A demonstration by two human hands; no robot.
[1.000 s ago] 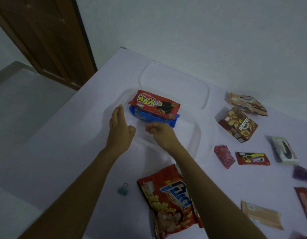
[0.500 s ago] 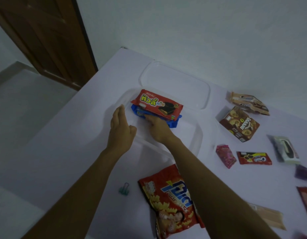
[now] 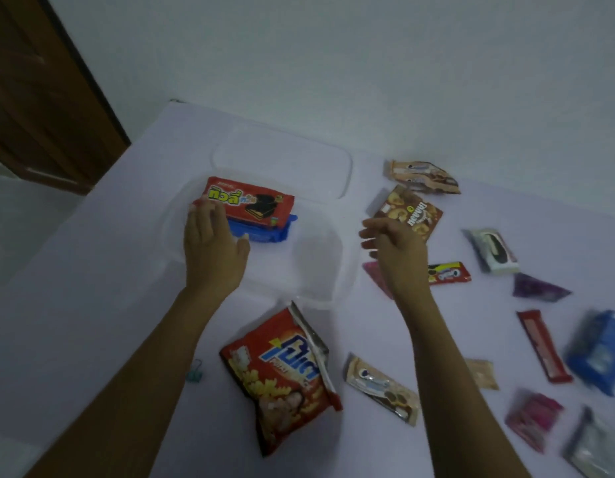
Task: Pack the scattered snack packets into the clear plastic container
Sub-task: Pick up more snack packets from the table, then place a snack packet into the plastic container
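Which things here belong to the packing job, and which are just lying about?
Job: container, wafer pack, chips bag, biscuit box, left hand, right hand.
Lying about: binder clip, door.

There was one clear plastic container [image 3: 320, 301] and one clear lid [image 3: 282, 157]. Two packets lay in the container: one red wafer packet [image 3: 254, 201] over one blue packet [image 3: 264, 233]. Thirteen more lay loose, near and right:
- one large red chip bag [image 3: 282, 377]
- three beige packets [image 3: 423, 175] [image 3: 382, 388] [image 3: 482, 374]
- two pink packets [image 3: 371, 272] [image 3: 532, 420]
- one brown biscuit packet [image 3: 408, 212]
- one small red packet [image 3: 449, 272]
- one long red packet [image 3: 542, 345]
- one white packet [image 3: 492, 250]
- one purple packet [image 3: 537, 288]
- one right-hand blue packet [image 3: 596, 353]
- one grey packet [image 3: 592, 450]

One green binder clip [image 3: 194, 372] lay near left.
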